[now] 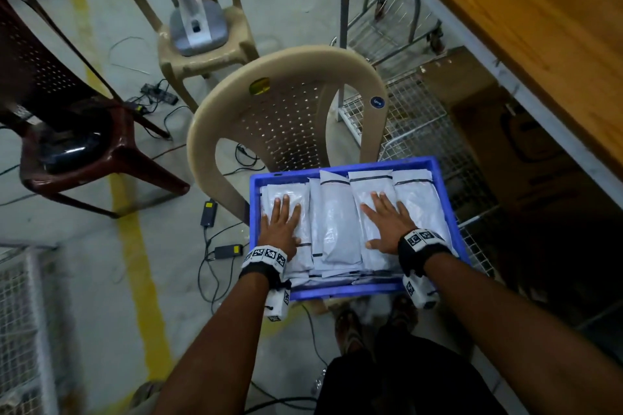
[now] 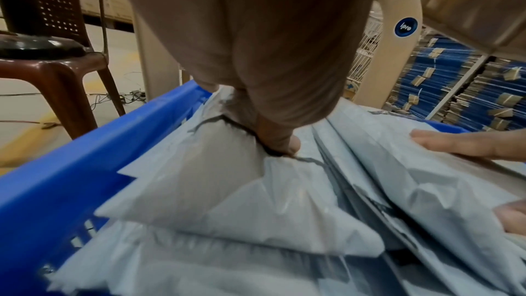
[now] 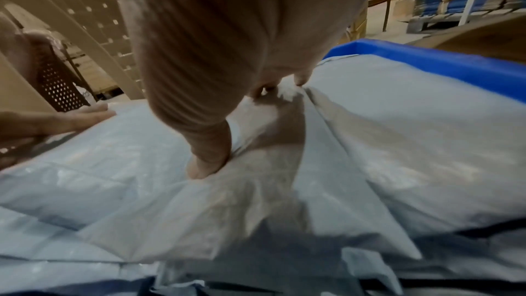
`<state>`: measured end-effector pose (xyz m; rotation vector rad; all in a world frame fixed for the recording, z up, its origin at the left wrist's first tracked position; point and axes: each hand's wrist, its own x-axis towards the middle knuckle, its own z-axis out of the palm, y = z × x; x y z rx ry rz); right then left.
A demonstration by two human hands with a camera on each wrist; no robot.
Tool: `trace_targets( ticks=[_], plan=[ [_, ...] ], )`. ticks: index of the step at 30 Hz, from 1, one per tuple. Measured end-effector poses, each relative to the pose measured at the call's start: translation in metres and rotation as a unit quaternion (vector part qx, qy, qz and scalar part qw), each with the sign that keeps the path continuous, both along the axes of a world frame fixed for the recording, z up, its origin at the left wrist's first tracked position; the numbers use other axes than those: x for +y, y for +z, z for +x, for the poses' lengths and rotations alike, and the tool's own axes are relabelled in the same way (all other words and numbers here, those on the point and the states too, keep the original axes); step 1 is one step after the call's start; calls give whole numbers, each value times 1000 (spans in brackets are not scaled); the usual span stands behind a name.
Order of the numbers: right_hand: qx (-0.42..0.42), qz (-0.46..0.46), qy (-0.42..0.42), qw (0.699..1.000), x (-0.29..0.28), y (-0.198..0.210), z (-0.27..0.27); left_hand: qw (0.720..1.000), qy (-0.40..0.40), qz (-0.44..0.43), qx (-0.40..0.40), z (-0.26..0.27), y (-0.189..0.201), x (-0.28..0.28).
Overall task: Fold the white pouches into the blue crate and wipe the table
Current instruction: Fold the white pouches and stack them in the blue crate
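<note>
A blue crate (image 1: 354,168) sits on the seat of a beige chair and holds several folded white pouches (image 1: 337,219) laid side by side. My left hand (image 1: 281,224) lies flat on the leftmost pouch (image 2: 227,188), fingers straight and pressing down. My right hand (image 1: 387,222) lies flat with spread fingers on the pouches (image 3: 398,132) at the right side of the crate. Both wrist views show palms and thumbs pushed into the crinkled white plastic, with the blue crate wall (image 2: 71,165) beside them.
The beige chair back (image 1: 286,104) rises behind the crate. A dark red chair (image 1: 67,128) stands at left, and a fan base on another beige chair (image 1: 199,27) is behind. A wooden table edge (image 1: 539,44) runs at right over wire racks. Cables and adapters lie on the floor.
</note>
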<state>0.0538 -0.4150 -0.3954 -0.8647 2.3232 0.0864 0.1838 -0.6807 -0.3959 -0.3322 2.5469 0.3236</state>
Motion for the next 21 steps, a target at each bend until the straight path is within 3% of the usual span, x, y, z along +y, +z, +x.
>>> trace_targets(
  ticks=[14, 21],
  plan=[
    [23, -7, 2, 1000, -4, -28, 2, 999, 37, 25, -12, -9, -10, -8],
    [15, -47, -58, 997, 4, 8, 6, 995, 72, 38, 58, 1, 13, -1]
  ],
)
